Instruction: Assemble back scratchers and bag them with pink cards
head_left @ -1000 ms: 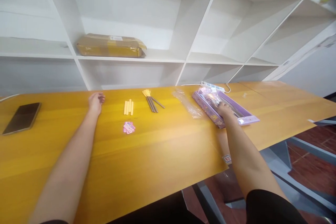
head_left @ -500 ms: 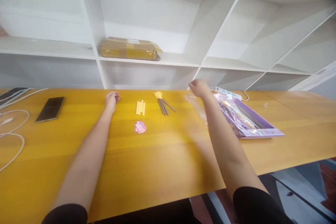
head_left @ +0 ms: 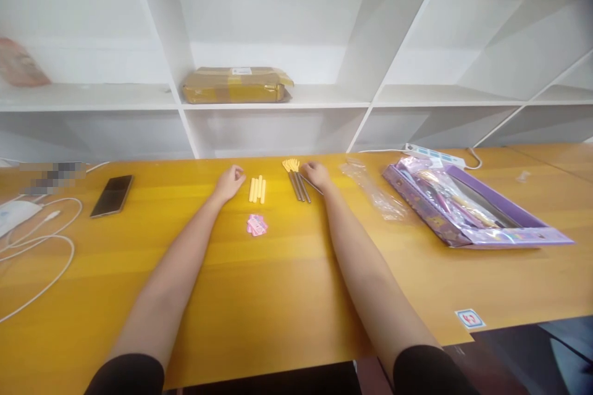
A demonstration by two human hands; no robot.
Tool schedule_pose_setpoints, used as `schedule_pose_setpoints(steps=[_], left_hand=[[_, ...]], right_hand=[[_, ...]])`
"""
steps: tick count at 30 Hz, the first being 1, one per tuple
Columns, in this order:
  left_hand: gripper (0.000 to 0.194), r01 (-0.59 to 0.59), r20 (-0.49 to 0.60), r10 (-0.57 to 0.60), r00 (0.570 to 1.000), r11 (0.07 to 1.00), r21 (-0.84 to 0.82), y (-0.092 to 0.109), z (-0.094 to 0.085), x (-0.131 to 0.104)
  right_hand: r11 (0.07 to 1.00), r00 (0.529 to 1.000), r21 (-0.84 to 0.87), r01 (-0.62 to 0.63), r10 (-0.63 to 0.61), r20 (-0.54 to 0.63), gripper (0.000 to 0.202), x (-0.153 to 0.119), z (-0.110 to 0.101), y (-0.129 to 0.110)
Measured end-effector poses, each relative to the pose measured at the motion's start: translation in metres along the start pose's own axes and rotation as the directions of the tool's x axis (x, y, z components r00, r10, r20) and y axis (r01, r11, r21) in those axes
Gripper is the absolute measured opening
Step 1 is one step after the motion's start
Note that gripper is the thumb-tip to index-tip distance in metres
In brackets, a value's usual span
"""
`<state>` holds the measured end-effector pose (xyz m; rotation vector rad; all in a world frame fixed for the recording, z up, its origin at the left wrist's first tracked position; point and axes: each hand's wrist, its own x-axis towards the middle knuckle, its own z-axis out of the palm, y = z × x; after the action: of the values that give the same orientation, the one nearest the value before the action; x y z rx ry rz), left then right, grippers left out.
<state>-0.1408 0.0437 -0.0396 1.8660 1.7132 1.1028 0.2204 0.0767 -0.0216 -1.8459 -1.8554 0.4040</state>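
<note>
Four yellow sticks (head_left: pixel 259 188) between two hands (head_left: pixel 228 183)

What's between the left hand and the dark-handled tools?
Yellow sticks lie on the table between the left hand and the dark-handled tools, in the head view.

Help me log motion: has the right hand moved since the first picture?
Yes: the right hand went from the purple box leftward, past the wrapper, to the dark rods.

PLACE: office-like workroom — exact kind unclear | long wood-topped table (head_left: pixel 259 296) against white cubby shelving (head_left: pixel 324 106) holding a taped cardboard parcel (head_left: pixel 236 87) | power strip (head_left: pixel 435 155), white cables (head_left: pixel 73 247) on the table — marked sticker (head_left: pixel 470 318) near its edge
</note>
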Motion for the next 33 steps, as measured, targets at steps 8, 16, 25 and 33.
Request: schedule_pose_setpoints(steps=[8, 16, 25, 33], left_hand=[[0.042, -0.157, 0.248, 0.117, 0.962, 0.976, 0.149, 0.011, -0.001, -0.010], [0.052, -0.194, 0.287, 0.144, 0.947, 0.969, 0.154, 0.012, 0.000, -0.010], [0.054, -0.131, 0.172, 0.098, 0.980, 0.973, 0.189, 0.014, 0.006, -0.005], [0.035, -0.022, 0.078, 0.016, 0.997, 0.997, 0.077, 0.006, -0.003, 0.001]], right_hand=[[1.000, 0.998, 0.026, 0.005, -0.007, 0.066, 0.040, 0.003, 0.009, -0.004], [0.999, 0.998, 0.031, -0.008, 0.006, 0.063, 0.042, 0.005, 0.011, -0.005], [0.986, 0.999, 0.161, -0.043, 0.038, 0.029, 0.043, 0.002, 0.010, -0.003], [0.872, 0.990, 0.476, -0.116, 0.139, -0.014, 0.034, 0.007, 0.006, 0.003]])
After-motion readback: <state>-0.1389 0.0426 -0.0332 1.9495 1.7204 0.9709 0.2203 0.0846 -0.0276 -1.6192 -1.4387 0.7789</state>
